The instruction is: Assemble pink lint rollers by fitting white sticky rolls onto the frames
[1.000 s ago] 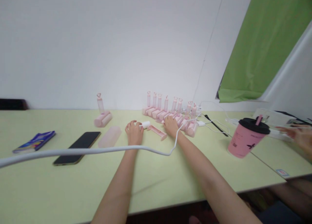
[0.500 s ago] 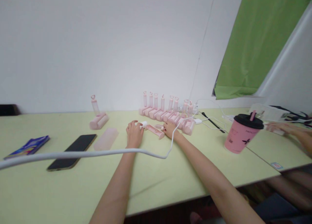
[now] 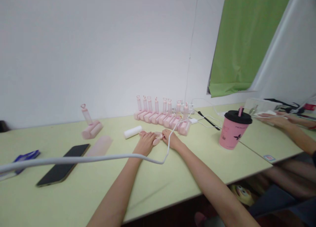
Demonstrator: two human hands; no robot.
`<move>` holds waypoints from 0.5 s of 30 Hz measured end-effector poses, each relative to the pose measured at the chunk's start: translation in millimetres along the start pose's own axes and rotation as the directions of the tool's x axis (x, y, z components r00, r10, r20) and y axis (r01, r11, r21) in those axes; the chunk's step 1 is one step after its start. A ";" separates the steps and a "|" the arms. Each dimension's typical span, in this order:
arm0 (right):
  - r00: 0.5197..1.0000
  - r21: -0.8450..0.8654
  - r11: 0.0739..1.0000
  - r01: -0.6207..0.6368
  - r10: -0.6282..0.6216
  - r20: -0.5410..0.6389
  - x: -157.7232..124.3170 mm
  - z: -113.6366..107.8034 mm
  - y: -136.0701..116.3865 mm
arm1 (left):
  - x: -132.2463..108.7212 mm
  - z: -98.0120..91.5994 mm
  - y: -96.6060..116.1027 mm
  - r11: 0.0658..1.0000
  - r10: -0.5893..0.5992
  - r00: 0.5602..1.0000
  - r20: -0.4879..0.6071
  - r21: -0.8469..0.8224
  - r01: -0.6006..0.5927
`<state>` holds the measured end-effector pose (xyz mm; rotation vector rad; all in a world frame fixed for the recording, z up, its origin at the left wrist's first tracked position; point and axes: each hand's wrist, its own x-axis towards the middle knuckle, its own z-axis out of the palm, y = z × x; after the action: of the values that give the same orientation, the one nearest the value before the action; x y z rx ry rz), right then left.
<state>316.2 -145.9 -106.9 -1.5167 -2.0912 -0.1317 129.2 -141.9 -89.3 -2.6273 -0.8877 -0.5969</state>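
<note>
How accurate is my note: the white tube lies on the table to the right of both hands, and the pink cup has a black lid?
Wrong side: the head view shows the white tube on the table to the left of the left hand and the right hand. The pink cup has a black lid.

Lettering beginning "MO" stands on the pink cup, its other print too blurred to read.

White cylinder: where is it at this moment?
In the head view, the white cylinder lies on the table, just beyond and to the left of the left hand.
</note>
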 end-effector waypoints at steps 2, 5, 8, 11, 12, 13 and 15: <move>1.000 0.013 1.000 0.003 -0.003 0.003 -1.0 2.3 3.5 | -1.0 1.7 -5.2 1.000 -0.014 0.999 0.034 -0.023 0.015; 0.999 0.027 0.999 0.030 -0.029 -0.020 -0.6 4.1 9.2 | -1.0 0.5 -9.2 0.999 -0.047 0.997 0.054 -0.019 0.048; 0.997 0.068 0.996 0.049 -0.045 -0.065 0.2 1.5 11.7 | 0.1 -5.5 -7.7 0.997 -0.078 0.996 0.047 -0.008 0.078; 0.987 0.155 0.985 0.080 -0.057 -0.149 1.1 -5.3 6.9 | 2.5 -16.4 -1.3 0.992 -0.121 0.991 -0.049 0.014 0.122; 0.982 0.193 0.975 0.106 -0.072 -0.176 1.5 -8.1 3.4 | 3.6 -20.3 1.4 0.991 -0.129 0.988 -0.090 0.032 0.133; 0.975 0.232 0.963 0.139 -0.093 -0.201 1.8 -10.9 -1.1 | 4.8 -24.1 4.1 0.989 -0.127 0.984 -0.124 0.059 0.135; 0.962 0.289 0.934 0.208 -0.142 -0.232 2.4 -16.2 -11.8 | 6.7 -30.2 8.2 0.986 -0.089 0.985 -0.148 0.130 0.109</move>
<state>311.0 -154.4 -89.3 -1.0806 -1.9675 -0.0219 130.6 -157.0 -61.1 -2.3970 -0.9835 -0.7108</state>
